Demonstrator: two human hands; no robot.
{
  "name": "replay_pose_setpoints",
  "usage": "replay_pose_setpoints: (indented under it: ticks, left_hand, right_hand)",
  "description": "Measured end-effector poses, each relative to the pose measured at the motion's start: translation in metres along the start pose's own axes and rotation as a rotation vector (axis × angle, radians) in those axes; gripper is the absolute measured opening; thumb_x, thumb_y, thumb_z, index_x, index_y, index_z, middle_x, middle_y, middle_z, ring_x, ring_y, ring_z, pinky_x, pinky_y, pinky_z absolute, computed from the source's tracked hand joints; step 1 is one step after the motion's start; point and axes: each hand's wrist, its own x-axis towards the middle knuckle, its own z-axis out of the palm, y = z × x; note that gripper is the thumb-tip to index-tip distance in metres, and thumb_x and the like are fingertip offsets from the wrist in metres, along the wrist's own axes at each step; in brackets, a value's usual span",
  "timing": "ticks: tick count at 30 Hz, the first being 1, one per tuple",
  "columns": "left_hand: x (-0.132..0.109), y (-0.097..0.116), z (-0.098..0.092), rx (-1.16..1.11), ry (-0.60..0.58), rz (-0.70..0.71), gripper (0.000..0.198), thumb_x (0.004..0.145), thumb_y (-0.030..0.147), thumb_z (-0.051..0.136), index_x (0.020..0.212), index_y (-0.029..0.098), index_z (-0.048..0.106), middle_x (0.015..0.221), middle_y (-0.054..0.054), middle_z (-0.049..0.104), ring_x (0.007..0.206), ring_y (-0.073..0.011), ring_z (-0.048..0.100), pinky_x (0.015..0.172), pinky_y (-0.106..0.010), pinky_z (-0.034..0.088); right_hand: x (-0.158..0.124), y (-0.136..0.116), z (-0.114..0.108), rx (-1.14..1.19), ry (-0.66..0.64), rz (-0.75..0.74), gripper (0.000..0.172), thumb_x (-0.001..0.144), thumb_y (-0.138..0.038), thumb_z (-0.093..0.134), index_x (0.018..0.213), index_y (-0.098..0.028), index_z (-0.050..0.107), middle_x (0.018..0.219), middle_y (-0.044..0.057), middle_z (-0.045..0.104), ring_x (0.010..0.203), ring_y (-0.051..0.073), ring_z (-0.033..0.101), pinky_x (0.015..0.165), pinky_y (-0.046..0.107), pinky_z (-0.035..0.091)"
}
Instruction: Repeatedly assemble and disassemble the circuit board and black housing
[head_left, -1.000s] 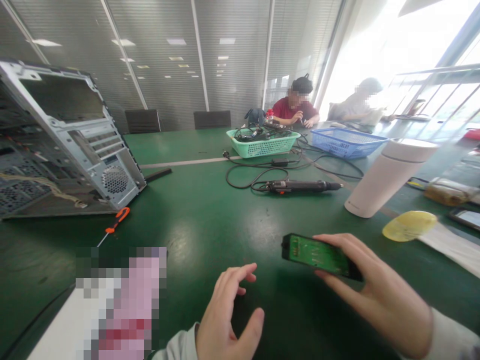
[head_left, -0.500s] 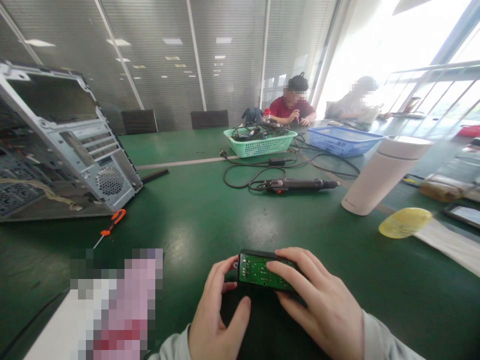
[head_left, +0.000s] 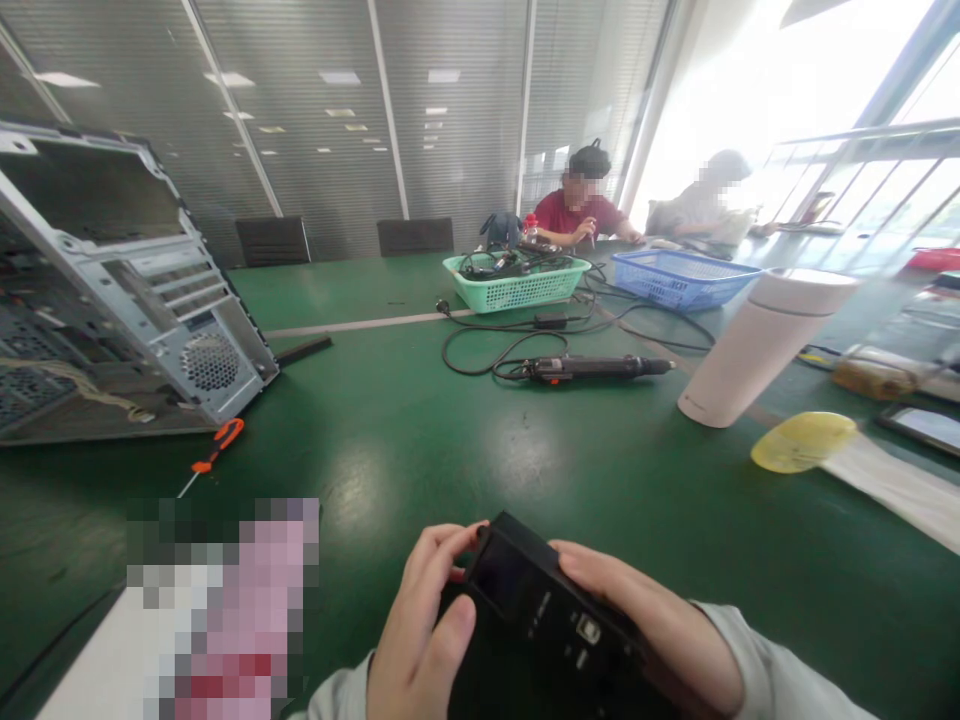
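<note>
A black electronics box [head_left: 536,600] is held between both my hands at the bottom centre. The face turned up has a square USB-type socket, small pale markings and a darker, glossier panel at its left. My left hand [head_left: 420,620] grips the left end, with the fingertips at the far corner and the thumb along the near side. Along the far right edge lies my right hand [head_left: 652,610], its fingers closed over the casing; its thumb is hidden. The box's green circuit board does not show from this angle.
On the green table [head_left: 397,430] are an open metal computer case [head_left: 202,330], an orange-handled screwdriver [head_left: 214,448], a corded electric screwdriver [head_left: 592,368], a green basket [head_left: 517,293] of cables, a blue basket [head_left: 679,285] and a white tumbler [head_left: 757,350]. Two people sit farther back.
The box has been turned in my hands: its circuit-board side has gone from view and the face with the socket shows. My right fingers have moved off the board to the far edge.
</note>
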Motion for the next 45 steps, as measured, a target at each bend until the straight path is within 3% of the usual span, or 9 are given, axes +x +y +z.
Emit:
replay_pose_setpoints:
  ticks: [2, 5, 8, 13, 18, 24, 31, 41, 45]
  left_hand:
    - [0.001, -0.002, 0.001, 0.007, 0.007, 0.027, 0.042, 0.096, 0.047, 0.041, 0.120, 0.024, 0.067, 0.112, -0.009, 0.063, 0.102, -0.0285, 0.062, 0.081, -0.037, 0.054]
    - [0.003, -0.003, 0.001, 0.033, 0.007, 0.032, 0.048, 0.095, 0.054, 0.039, 0.121, 0.025, 0.067, 0.112, -0.010, 0.063, 0.103, -0.0297, 0.062, 0.081, -0.038, 0.055]
    - [0.003, -0.002, 0.001, 0.042, -0.005, 0.023, 0.047, 0.095, 0.051, 0.040, 0.127, 0.027, 0.064, 0.115, -0.010, 0.063, 0.107, -0.0305, 0.061, 0.082, -0.040, 0.055]
    - [-0.001, -0.005, 0.005, -0.011, 0.031, 0.014, 0.041, 0.096, 0.035, 0.045, 0.136, 0.033, 0.055, 0.124, -0.006, 0.060, 0.115, -0.0283, 0.057, 0.086, -0.037, 0.052]
    - [-0.006, -0.005, 0.009, -0.013, 0.099, 0.002, 0.046, 0.096, 0.026, 0.044, 0.141, 0.035, 0.047, 0.140, -0.004, 0.051, 0.128, -0.0270, 0.047, 0.092, -0.036, 0.049]
    - [0.001, 0.004, -0.004, 0.178, -0.014, 0.046, 0.038, 0.094, 0.024, 0.052, 0.129, 0.037, 0.056, 0.129, -0.004, 0.053, 0.119, -0.0235, 0.055, 0.091, -0.033, 0.052]
    - [0.009, 0.006, -0.006, 0.324, -0.020, 0.133, 0.028, 0.084, 0.019, 0.065, 0.110, 0.029, 0.063, 0.109, -0.005, 0.065, 0.102, -0.0252, 0.064, 0.080, -0.036, 0.057]
    - [0.006, 0.002, -0.008, 0.244, -0.077, 0.104, 0.019, 0.089, 0.021, 0.063, 0.106, 0.031, 0.063, 0.115, -0.004, 0.064, 0.114, -0.0251, 0.061, 0.090, -0.037, 0.053]
    - [0.003, 0.001, -0.006, 0.187, -0.074, 0.134, 0.023, 0.093, 0.021, 0.059, 0.112, 0.034, 0.058, 0.118, -0.001, 0.065, 0.120, -0.0222, 0.059, 0.095, -0.033, 0.051]
  right_hand:
    - [0.001, 0.000, -0.004, 0.190, -0.201, 0.193, 0.068, 0.077, -0.077, 0.041, 0.069, -0.013, 0.060, 0.057, 0.002, 0.054, 0.041, 0.007, 0.049, 0.041, 0.017, 0.035]
    - [0.002, -0.001, -0.006, 0.377, -0.288, 0.189, 0.067, 0.080, -0.074, 0.045, 0.064, -0.011, 0.061, 0.056, 0.002, 0.055, 0.040, 0.004, 0.049, 0.042, 0.013, 0.035]
    - [0.004, -0.002, -0.006, 0.515, -0.279, 0.138, 0.052, 0.079, -0.066, 0.057, 0.082, -0.015, 0.065, 0.061, 0.000, 0.061, 0.043, 0.005, 0.054, 0.043, 0.012, 0.039]
    - [0.003, -0.006, -0.007, 0.513, -0.115, 0.104, 0.055, 0.071, -0.065, 0.071, 0.088, -0.013, 0.065, 0.073, 0.002, 0.063, 0.054, 0.007, 0.059, 0.045, 0.014, 0.044]
    - [-0.004, -0.011, -0.011, 0.199, 0.092, -0.099, 0.050, 0.075, -0.060, 0.071, 0.106, -0.023, 0.058, 0.085, -0.001, 0.061, 0.063, 0.009, 0.056, 0.051, 0.018, 0.048]
    - [-0.012, -0.010, -0.006, -0.546, 0.341, -0.493, 0.031, 0.081, -0.031, 0.064, 0.110, -0.024, 0.062, 0.107, 0.005, 0.063, 0.101, 0.021, 0.059, 0.090, 0.036, 0.050]
    - [-0.014, -0.008, -0.010, -0.887, 0.349, -0.763, 0.043, 0.081, -0.011, 0.060, 0.119, -0.030, 0.054, 0.109, 0.001, 0.062, 0.101, 0.017, 0.060, 0.087, 0.029, 0.051]
    - [-0.017, -0.010, -0.015, -0.977, 0.360, -0.723, 0.060, 0.070, -0.039, 0.084, 0.119, -0.028, 0.053, 0.105, 0.002, 0.063, 0.096, 0.019, 0.062, 0.081, 0.027, 0.052]
    - [-0.017, -0.010, -0.010, -0.946, 0.389, -0.712, 0.040, 0.077, -0.025, 0.076, 0.111, -0.028, 0.056, 0.098, 0.000, 0.061, 0.089, 0.016, 0.061, 0.078, 0.026, 0.051]
